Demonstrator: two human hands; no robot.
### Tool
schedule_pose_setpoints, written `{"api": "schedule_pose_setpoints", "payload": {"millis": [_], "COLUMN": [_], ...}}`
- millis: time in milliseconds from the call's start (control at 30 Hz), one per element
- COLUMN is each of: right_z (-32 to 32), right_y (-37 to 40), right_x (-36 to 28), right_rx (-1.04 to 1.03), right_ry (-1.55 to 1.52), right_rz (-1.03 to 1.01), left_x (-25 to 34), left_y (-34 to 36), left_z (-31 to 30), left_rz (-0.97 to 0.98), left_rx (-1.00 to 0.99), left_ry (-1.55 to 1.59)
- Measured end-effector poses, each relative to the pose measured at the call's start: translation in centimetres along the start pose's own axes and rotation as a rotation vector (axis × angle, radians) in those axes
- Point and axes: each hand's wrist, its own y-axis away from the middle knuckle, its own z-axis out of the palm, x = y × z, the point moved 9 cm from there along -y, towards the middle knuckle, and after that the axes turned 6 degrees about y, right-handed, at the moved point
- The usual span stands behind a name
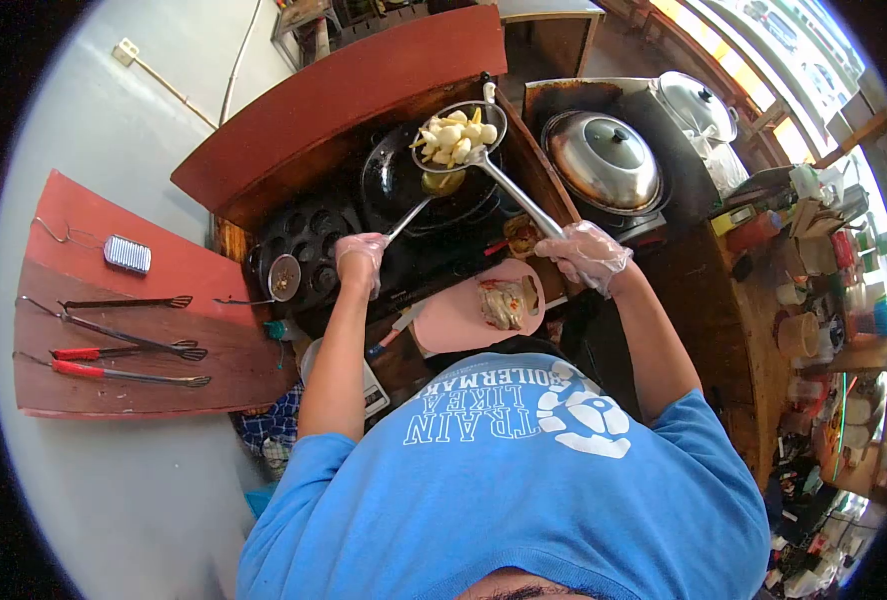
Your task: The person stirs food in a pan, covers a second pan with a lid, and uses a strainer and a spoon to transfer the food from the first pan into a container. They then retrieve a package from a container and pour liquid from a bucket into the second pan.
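My right hand (592, 256), in a clear plastic glove, is closed round the long metal handle of a strainer (526, 196). The strainer is raised over a black wok (384, 190) and holds pale, rounded food chunks (454, 136) with some yellowish strips. My left hand (362, 258), gloved too, grips the handle of a ladle (409, 218). The ladle's bowl is just below the strainer, over the wok, and partly hidden by it. Nearer my body lies a pink cutting board (449, 318) with a clear bag of food (504, 304) on it.
A dark pan with round hollows (309, 240) sits left of the wok. To the right stands a lidded pan (604, 160). A red panel (344, 95) rises behind the stove. Tongs (129, 372) and a grater (128, 254) hang at left. A knife (394, 335) lies by the board.
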Motion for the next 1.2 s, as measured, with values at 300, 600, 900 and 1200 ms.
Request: {"api": "schedule_pose_setpoints", "payload": {"millis": [300, 600, 900, 1200], "right_z": [0.2, 1.7, 4.3, 6.9], "right_y": [0.2, -0.9, -3.5, -2.2], "right_x": [2.6, 3.5, 4.0, 2.4], "right_rx": [0.008, 0.010, -0.029, -0.081], "right_ry": [0.029, 0.076, 0.298, 0.398], "right_rz": [0.014, 0.043, -0.013, -0.119], "left_x": [3.5, 7.8, 11.5, 13.8], "left_y": [-0.5, -0.9, 3.1, 6.1], "left_z": [-2.5, -5.0, -1.8, -3.0], "left_rz": [0.109, 0.257, 0.442, 0.762], "left_rx": [0.113, 0.139, 0.020, 0.292], "left_ry": [-0.060, -0.147, -0.259, -0.725]}}
